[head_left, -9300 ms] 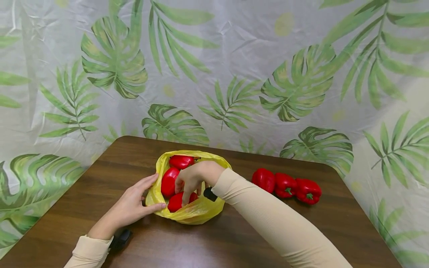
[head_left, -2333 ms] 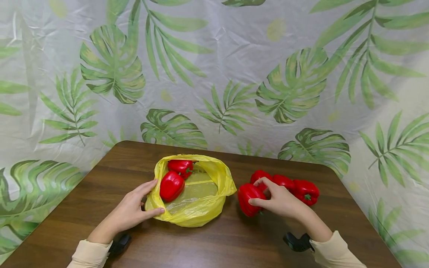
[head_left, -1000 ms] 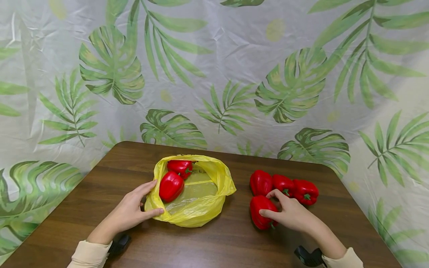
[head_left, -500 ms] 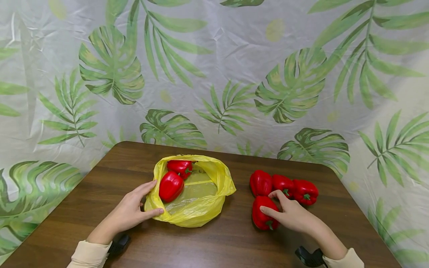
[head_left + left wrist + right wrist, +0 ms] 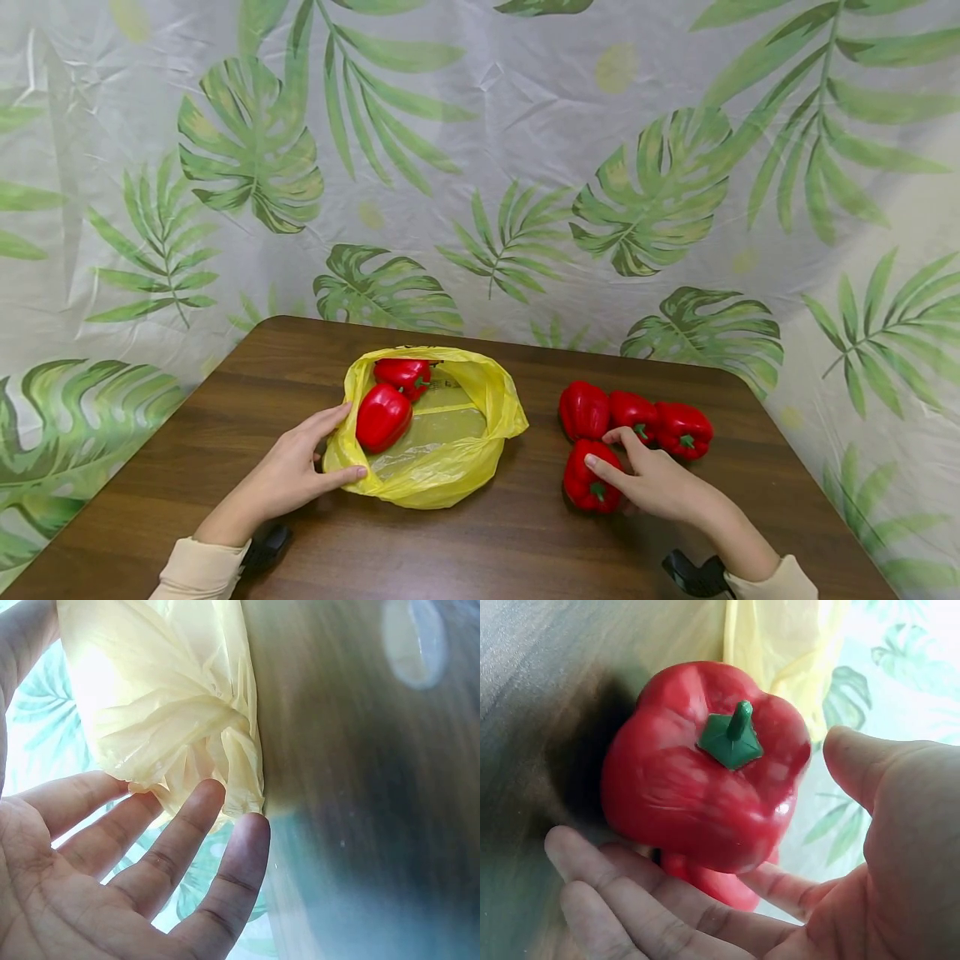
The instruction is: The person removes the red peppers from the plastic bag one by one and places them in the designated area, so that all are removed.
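A red bell pepper [image 5: 579, 479] stands on the table with its green stem showing. My right hand [image 5: 667, 485] is around it with loosely spread fingers; in the right wrist view a gap shows between my thumb [image 5: 855, 761] and the pepper's side. Behind it lie a second pepper [image 5: 584, 408], a third [image 5: 632, 412] and another [image 5: 684, 430] in a row. My left hand [image 5: 281, 471] rests against the left side of an open-mouthed yellow plastic bag [image 5: 450, 471], its fingertips touching the plastic. Inside the bag are a nearer pepper [image 5: 384, 417] and a farther pepper [image 5: 403, 377].
A brown wooden table [image 5: 300, 542] carries everything. Its back edge meets a hanging leaf-patterned curtain [image 5: 480, 167]. Dark wrist cameras, such as the right one [image 5: 696, 575], sit below both wrists.
My right hand has taken a pepper out of the bag, carried it right and set it in front of the row. Since half a second ago that pepper has turned slightly. My left hand stays put.
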{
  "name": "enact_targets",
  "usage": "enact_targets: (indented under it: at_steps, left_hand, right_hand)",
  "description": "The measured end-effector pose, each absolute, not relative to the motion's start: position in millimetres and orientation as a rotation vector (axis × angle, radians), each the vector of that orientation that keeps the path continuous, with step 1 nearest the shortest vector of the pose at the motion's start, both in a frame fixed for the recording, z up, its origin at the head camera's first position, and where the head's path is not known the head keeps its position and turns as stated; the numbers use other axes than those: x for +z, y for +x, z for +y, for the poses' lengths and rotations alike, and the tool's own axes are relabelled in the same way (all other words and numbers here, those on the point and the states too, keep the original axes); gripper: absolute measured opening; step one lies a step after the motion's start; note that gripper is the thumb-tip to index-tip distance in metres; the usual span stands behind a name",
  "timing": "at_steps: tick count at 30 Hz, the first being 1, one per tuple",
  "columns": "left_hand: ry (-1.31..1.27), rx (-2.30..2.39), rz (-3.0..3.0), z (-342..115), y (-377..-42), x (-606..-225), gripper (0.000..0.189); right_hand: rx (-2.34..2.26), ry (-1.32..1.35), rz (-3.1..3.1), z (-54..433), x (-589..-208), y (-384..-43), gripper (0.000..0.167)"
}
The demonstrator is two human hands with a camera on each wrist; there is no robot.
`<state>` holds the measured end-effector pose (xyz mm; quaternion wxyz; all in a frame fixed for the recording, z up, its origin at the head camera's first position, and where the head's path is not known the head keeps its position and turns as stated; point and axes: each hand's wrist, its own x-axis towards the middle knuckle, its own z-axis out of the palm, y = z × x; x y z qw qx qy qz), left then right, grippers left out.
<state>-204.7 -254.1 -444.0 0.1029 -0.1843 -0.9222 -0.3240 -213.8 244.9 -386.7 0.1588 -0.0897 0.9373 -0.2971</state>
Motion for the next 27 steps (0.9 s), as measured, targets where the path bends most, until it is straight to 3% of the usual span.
enact_targets:
  at_steps: [27]
  left_hand:
    - [-0.548,-0.956,-2.719,-254.5,-204.5,-443.4,0.093]
  right_hand:
    - [-0.670,-0.333,2.821,244.0,-352.2,-226.1,0.073]
